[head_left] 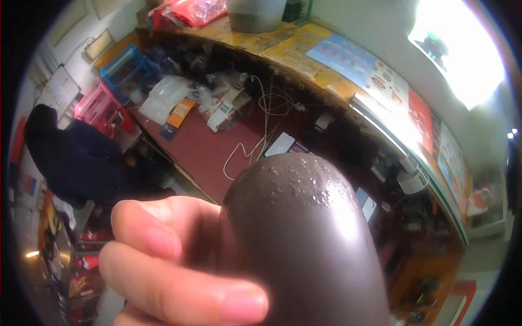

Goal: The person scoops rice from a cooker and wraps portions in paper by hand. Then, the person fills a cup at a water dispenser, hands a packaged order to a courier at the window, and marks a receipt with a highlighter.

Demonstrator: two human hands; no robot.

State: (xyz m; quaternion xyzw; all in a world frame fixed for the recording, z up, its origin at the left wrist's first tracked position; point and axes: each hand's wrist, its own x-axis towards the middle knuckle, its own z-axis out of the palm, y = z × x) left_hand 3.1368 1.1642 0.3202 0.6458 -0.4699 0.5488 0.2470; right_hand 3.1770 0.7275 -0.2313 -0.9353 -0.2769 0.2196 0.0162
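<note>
My right hand [174,266] is closed around a smooth, dark grey-brown rounded object [304,255], held up close to the camera. Its fingers wrap round the left side, with their tips on the near side; the thumb and palm are hidden. The object's kind does not show. Small raised bumps or droplets cover its domed end, and a bright glare lies on its right side. The lower part runs out of the frame. My left hand is not in view.
Beyond the object is a dark red desk [201,155] with a white cable [234,157], an orange-and-blue box [178,118] and plastic bags. A wooden shelf [272,46] bears a bucket [255,16]. Left are a pink basket [98,106], a blue rack [125,70] and dark cloth [81,157].
</note>
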